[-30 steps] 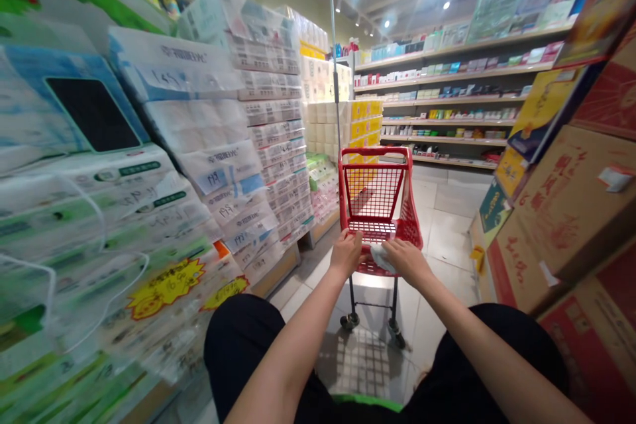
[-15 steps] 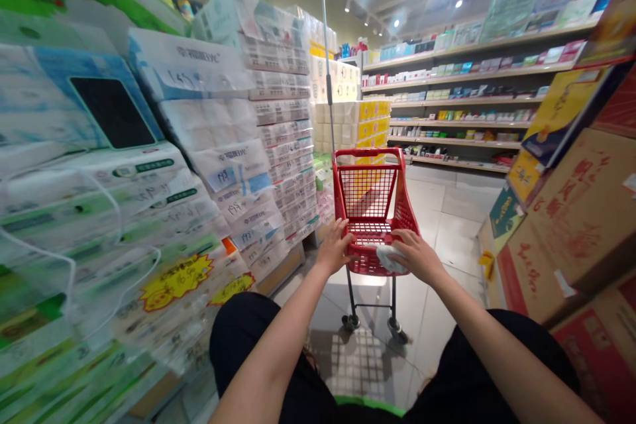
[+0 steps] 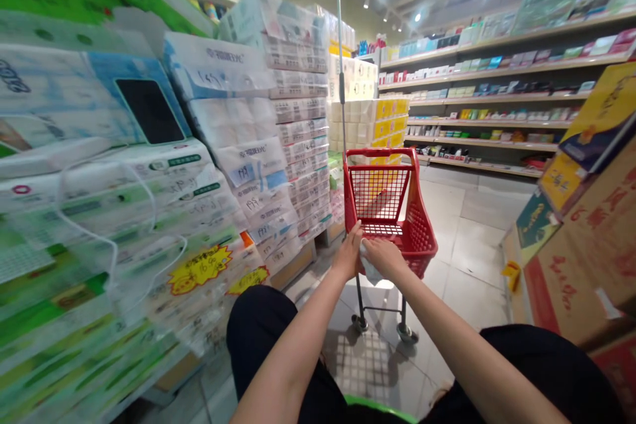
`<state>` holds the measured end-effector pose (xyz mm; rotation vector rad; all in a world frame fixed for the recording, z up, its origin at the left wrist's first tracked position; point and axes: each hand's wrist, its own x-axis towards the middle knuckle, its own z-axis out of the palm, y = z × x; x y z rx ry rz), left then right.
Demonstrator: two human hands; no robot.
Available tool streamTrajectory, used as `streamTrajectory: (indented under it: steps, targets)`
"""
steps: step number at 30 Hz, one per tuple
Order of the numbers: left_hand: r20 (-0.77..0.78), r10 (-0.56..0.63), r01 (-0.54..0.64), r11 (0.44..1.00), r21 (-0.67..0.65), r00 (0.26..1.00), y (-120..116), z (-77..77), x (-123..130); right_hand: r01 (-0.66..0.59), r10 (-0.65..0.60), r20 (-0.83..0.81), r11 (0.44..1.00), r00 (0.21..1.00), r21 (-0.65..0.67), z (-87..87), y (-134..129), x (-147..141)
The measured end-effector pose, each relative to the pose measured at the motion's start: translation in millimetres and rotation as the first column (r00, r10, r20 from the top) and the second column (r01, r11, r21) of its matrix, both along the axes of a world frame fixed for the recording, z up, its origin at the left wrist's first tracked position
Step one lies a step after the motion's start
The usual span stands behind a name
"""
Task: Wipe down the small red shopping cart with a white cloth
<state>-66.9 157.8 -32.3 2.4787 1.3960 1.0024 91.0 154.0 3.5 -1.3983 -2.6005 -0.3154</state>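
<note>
A small red shopping cart (image 3: 421, 233) stands on the tiled aisle in front of me, its mesh basket empty and a thin metal pole (image 3: 340, 46) rising from its left corner. My left hand (image 3: 348, 254) rests against the cart's near left corner. Right beside it, my right hand (image 3: 383, 257) presses a white cloth (image 3: 368, 267) to the near rim of the basket. The two hands touch each other.
Tall stacks of wrapped tissue packs (image 3: 209, 146) line the left side, close to my arm. Cardboard boxes (image 3: 581, 258) are piled on the right. Long shelves of small goods (image 3: 491, 112) run along the back wall beyond the open floor (image 3: 472, 252).
My right hand with the cloth slid left along the cart's near rim until it met my left hand. The cart's near end swung left, so it now points a little rightward.
</note>
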Motion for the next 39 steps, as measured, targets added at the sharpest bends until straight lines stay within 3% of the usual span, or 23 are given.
streamTrajectory:
  steps: [3,7,11,18,21,28,32,36,39]
  targets:
    - [0.012,-0.019,0.019,1.000,0.006,1.000,2.0,-1.9,-3.3,-0.003,0.004,-0.021,1.000,1.000,0.013,-2.4,-2.5,-5.5]
    - [0.000,-0.053,0.053,0.999,0.008,0.999,7.3,-2.5,-7.8,-0.018,0.019,-0.034,1.000,0.999,0.008,-2.2,-6.3,13.4]
    - [-0.023,-0.080,0.081,0.995,0.056,0.997,11.8,0.8,-12.1,-0.042,0.042,-0.037,0.999,0.998,0.003,-4.4,-11.0,45.2]
    - [-0.085,-0.100,0.109,0.987,0.114,0.991,20.8,2.9,-23.1,-0.100,0.107,-0.047,0.985,0.993,0.143,-8.8,-24.8,126.1]
    - [-0.122,-0.094,0.108,0.988,0.110,0.988,23.3,5.8,-26.4,-0.130,0.136,-0.030,0.980,0.990,0.150,-6.2,-30.5,141.8]
    - [-0.283,-0.020,0.066,0.986,0.152,0.959,11.4,22.5,-9.7,-0.053,0.058,-0.012,0.966,0.998,0.252,-8.9,-30.6,120.9]
    - [-0.378,-0.096,0.160,0.977,0.142,0.921,0.2,19.6,15.5,-0.040,0.040,0.007,0.953,0.999,0.300,-10.5,-26.8,109.8]
    - [-0.349,-0.008,0.044,0.994,0.096,0.937,-4.4,15.0,24.2,-0.026,0.022,0.018,0.949,1.000,0.314,-9.1,-23.6,98.6]
    - [-0.365,-0.017,0.052,0.995,0.085,0.931,-4.1,16.5,16.8,-0.034,0.031,0.012,0.957,0.999,0.287,-8.0,-21.1,91.3]
